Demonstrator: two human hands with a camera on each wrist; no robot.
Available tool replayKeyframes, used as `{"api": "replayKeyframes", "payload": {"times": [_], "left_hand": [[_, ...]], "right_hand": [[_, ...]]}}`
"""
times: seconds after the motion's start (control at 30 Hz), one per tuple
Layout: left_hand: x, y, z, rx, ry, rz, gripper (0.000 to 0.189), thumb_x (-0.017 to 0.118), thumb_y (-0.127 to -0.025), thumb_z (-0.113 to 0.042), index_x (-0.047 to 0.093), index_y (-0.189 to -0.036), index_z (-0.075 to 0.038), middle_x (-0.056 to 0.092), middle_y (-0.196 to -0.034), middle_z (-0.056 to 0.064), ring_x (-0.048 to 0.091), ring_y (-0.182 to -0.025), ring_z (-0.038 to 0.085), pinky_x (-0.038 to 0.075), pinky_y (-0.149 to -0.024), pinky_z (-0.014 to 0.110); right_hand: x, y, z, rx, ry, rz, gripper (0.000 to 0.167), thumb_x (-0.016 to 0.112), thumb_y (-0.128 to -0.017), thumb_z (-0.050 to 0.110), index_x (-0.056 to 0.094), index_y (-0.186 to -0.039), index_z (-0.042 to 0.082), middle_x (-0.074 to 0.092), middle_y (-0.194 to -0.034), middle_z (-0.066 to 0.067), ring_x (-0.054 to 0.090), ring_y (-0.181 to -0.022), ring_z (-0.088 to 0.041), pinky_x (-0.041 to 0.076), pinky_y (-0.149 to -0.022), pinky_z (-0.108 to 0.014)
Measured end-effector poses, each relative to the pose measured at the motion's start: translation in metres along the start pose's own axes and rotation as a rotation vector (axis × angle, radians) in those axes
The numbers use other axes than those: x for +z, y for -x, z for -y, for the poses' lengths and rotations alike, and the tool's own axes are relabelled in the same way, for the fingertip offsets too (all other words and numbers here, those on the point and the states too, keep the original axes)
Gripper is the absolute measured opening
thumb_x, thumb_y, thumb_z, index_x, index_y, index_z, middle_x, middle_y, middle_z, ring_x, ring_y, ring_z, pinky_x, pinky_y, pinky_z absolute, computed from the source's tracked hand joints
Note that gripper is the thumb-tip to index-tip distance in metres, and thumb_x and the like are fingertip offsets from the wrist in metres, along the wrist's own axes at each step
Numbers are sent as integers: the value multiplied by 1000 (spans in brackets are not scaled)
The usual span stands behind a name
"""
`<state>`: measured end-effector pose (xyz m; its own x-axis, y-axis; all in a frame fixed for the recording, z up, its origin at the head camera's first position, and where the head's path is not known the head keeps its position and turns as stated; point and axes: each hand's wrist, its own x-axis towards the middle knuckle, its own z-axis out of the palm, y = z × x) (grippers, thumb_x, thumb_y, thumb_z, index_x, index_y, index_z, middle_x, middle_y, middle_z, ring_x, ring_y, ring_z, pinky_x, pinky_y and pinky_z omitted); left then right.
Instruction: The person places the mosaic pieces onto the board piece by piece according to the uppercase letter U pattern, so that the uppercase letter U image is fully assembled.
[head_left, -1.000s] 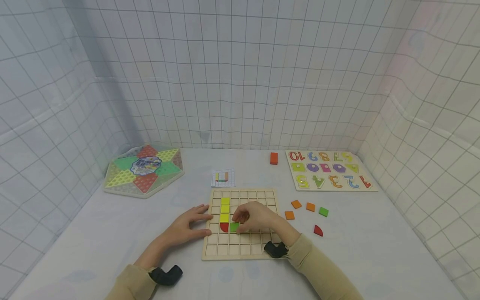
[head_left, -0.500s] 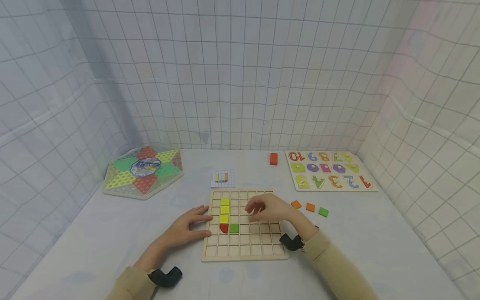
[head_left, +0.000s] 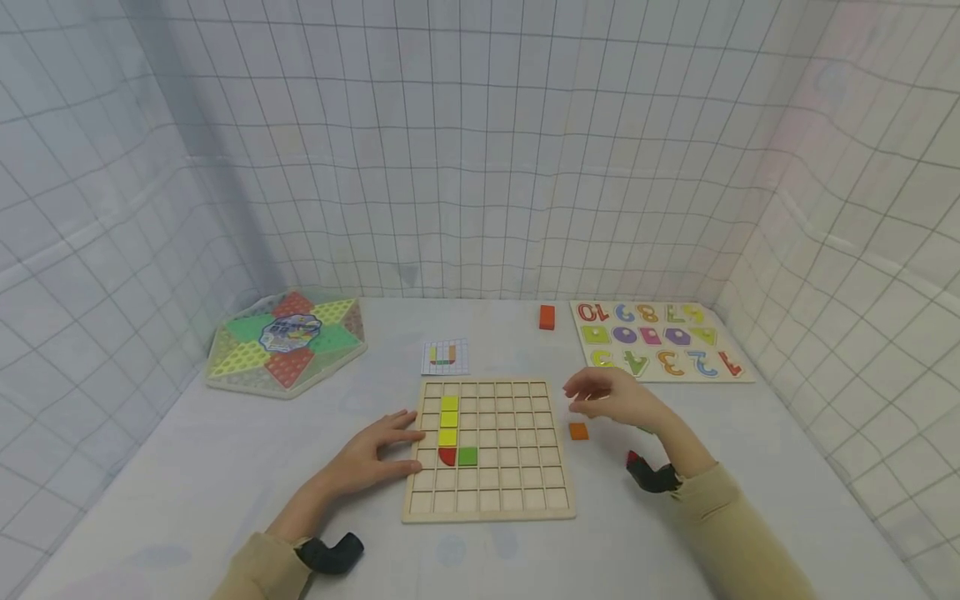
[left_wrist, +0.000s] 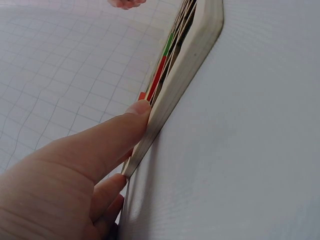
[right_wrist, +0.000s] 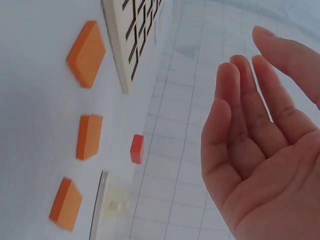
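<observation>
A wooden grid board (head_left: 489,502) lies in the middle of the table. On its left side sit several yellow square tiles (head_left: 448,419) in a column, a red quarter-round tile (head_left: 447,457) below them and a green square tile (head_left: 468,456) beside that. My left hand (head_left: 367,454) rests against the board's left edge, fingers spread, its thumb touching the rim in the left wrist view. Over the loose tiles right of the board hovers my right hand (head_left: 618,398), palm bare and fingers loosely bent in the right wrist view. Near it lies an orange square tile (head_left: 578,431); two more orange tiles (right_wrist: 89,137) show in that view.
Behind the board lies a pattern card (head_left: 446,357). A red block (head_left: 547,317) and a number puzzle board (head_left: 667,342) stand farther back on the right. At the left is a star-patterned game board (head_left: 288,343). Another red tile (head_left: 632,457) is partly hidden by the right wrist strap.
My right hand has let go of the green tile on the board and moved right, over the loose tiles. The left hand stays at the board's edge.
</observation>
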<state>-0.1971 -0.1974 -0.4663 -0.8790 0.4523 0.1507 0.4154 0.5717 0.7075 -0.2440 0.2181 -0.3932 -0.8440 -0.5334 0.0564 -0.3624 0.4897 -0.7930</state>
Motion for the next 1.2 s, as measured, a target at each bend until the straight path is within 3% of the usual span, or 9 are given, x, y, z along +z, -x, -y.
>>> {"api": "replayKeyframes", "payload": {"times": [0.27,0.53,0.77,1.0,1.2], "left_hand": [[-2,1,-1,-8,-4,-4,51,73,-79,-41,65,-121,-14,40,-145,12,24,-137,39,19,-108,59],[-1,1,0,-7,-9,0,50,73,-79,-42,65,-121,-16,40,-145,11,24,-137,39,19,-108,59],[-1,0,0,-7,-4,-1,51,73,-79,-43,65,-121,-17,40,-145,10,24,-137,38,19,-108,59],[0,0,2,5,2,-8,51,74,-78,-43,65,-121,-16,41,-144,10,25,-137,37,19,-109,58],[0,0,2,-3,1,-6,52,74,-78,-43,65,-121,-16,41,-145,10,25,-137,37,19,-109,58]], "right_hand": [[-20,24,-27,31,-28,-145,32,70,-85,20,63,-111,2,64,-108,-16,60,-94,-20,52,-78,-26],[-31,44,-52,131,-90,-231,39,70,-85,27,61,-115,3,63,-112,-19,63,-95,-13,51,-80,-23],[-36,55,-68,172,-104,-259,47,69,-87,27,57,-120,-4,63,-113,-19,63,-95,-10,49,-82,-19],[-39,61,-79,224,-62,-301,48,71,-84,31,59,-119,0,64,-113,-14,62,-94,-6,48,-82,-18],[-39,66,-86,213,-38,-302,44,70,-86,27,60,-118,-1,64,-111,-16,61,-95,-11,49,-81,-22]]}}
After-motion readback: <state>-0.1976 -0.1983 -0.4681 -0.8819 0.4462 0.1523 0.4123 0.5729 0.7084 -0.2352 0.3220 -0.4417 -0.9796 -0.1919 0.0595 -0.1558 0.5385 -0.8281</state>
